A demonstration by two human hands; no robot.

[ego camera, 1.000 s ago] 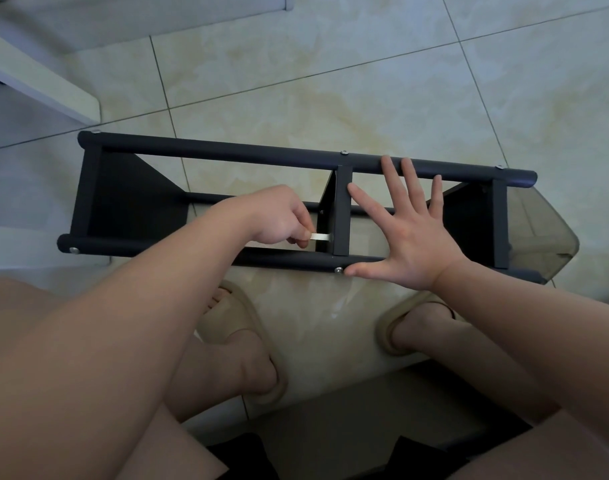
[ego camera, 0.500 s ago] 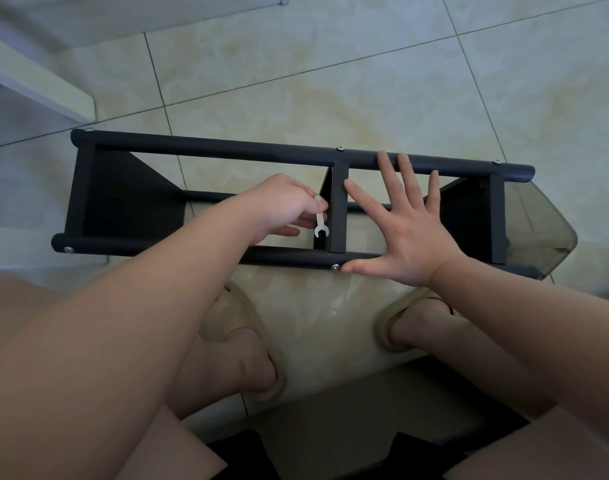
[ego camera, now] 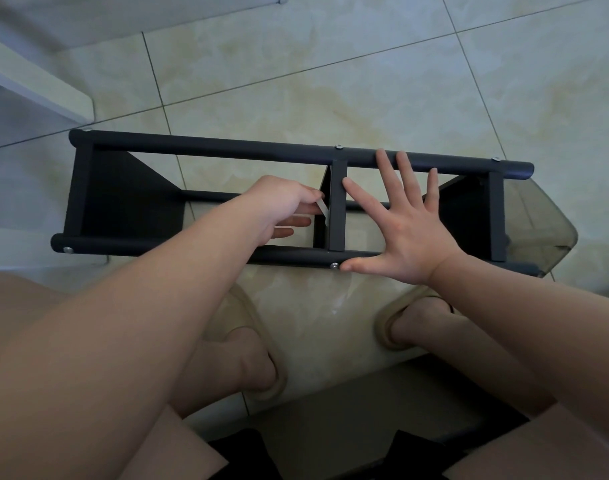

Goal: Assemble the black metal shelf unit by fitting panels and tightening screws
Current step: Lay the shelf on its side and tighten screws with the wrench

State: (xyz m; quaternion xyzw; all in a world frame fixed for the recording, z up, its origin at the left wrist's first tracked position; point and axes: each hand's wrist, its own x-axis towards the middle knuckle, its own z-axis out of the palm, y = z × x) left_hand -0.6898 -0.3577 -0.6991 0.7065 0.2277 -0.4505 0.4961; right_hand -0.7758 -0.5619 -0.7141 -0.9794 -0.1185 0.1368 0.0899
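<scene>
Head view: black metal shelf unit (ego camera: 227, 152) lies on its side on the beige tiled floor (ego camera: 331, 81), just in front of the person's feet in beige slippers (ego camera: 396, 327).

Left hand (ego camera: 279, 202) reaches between the two upper rails and pinches a small flat silver wrench (ego camera: 323, 212) with thumb and forefinger. The wrench head sits against the left face of the middle black panel (ego camera: 337, 209). The nut or bolt it works on is hidden, probably inside that joint.

Right hand (ego camera: 407, 230) holds nothing and is spread wide and flat across the frame. Its fingertips are on the far rail, and its thumb lies along the near rail, tip just beside a silver screw head (ego camera: 334, 266).

Progress: looks well along.
- All three panels, left (ego camera: 123, 202), middle and right (ego camera: 466, 209), are seated between the rails.
- Screw heads show at the far-rail middle (ego camera: 338, 146), far-rail right end (ego camera: 496, 159) and near-rail left end (ego camera: 68, 250).
- Step in hand looks like snugging the middle panel's fixing.

Left to do:
- Finish that joint.
- Check the near-rail right joint, which is hidden by the wrist and a clear plastic sheet (ego camera: 545, 233) at the unit's right end.
- Check the lower rails, which are mostly out of sight.
- Stand the unit up.

White furniture edge (ego camera: 36, 88) sits at the floor's far left.
</scene>
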